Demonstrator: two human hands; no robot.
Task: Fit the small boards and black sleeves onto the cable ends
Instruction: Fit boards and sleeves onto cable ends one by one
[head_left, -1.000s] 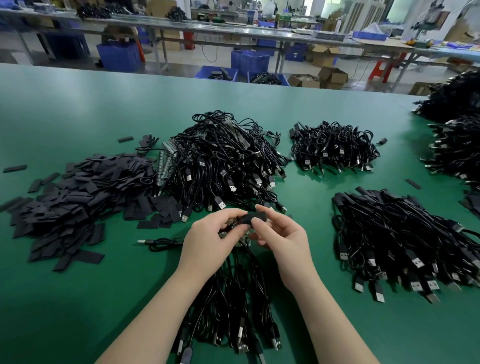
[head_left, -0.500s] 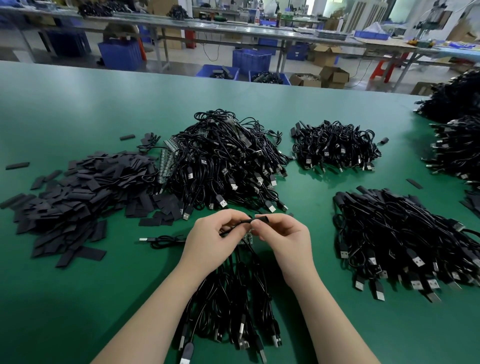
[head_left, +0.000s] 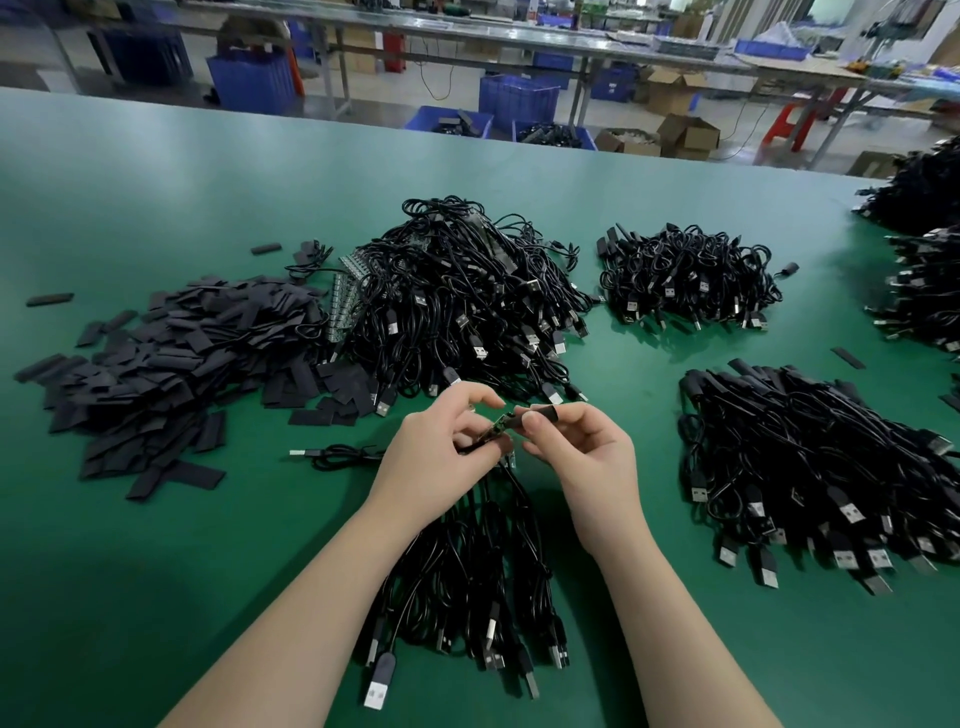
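My left hand (head_left: 441, 452) pinches a cable end with a small green board (head_left: 500, 427) on it, just above the green table (head_left: 156, 545). My right hand (head_left: 582, 447) pinches a black sleeve (head_left: 540, 415) whose left end sits over the board's tip. Under both hands a bundle of black USB cables (head_left: 467, 587) fans toward me. A heap of flat black sleeves (head_left: 171, 358) lies to the left. A strip of small boards (head_left: 345, 301) leans against the big cable pile (head_left: 467, 306) behind my hands.
More cable piles lie at the back right (head_left: 685, 275), at the right (head_left: 821, 467) and along the right edge (head_left: 930, 249). One loose cable (head_left: 337, 454) lies left of my left hand. Stray sleeves (head_left: 49, 300) dot the table. Benches and blue crates (head_left: 254, 83) stand beyond.
The green board has come into view between my hands, and the black sleeve in my right hand has turned lengthwise and now meets the board's tip. Both hands stay in place.
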